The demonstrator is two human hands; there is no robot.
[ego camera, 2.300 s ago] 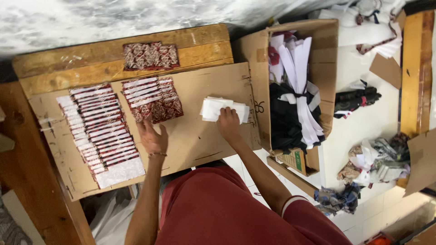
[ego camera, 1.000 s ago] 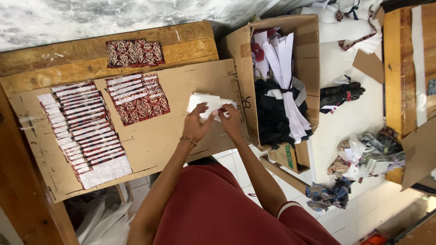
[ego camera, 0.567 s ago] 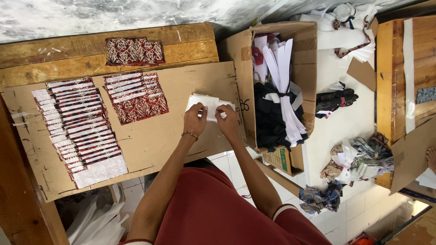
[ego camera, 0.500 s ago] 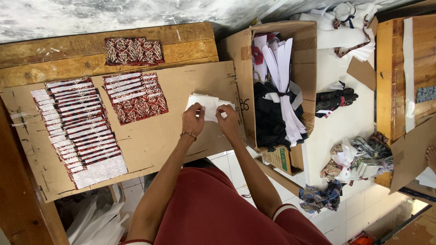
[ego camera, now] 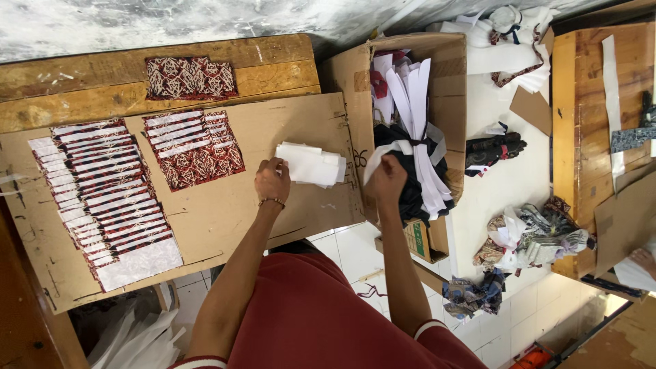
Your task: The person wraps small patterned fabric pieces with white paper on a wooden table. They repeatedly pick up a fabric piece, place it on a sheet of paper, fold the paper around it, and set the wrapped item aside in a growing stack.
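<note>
**Right hand leaves the stack**

A moment ago both hands pressed the small stack of white paper pieces (ego camera: pixel 312 165). Now only the left hand (ego camera: pixel 272 180) grips its edge on the brown cardboard surface (ego camera: pixel 273 212); the right hand (ego camera: pixel 387 179), fist-like, has reached into the open cardboard box (ego camera: pixel 451 82), closed on white strips (ego camera: pixel 410 130).

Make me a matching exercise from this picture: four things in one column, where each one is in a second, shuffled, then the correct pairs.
1. left hand
2. right hand
3. folded red patterned cloth
4. white paper strips

A. on the wooden plank
B. standing in the brown cardboard box
C. at the box's edge
D. on the stack of white paper pieces

Pairs: 1-D, 2-C, 3-A, 4-B
</note>
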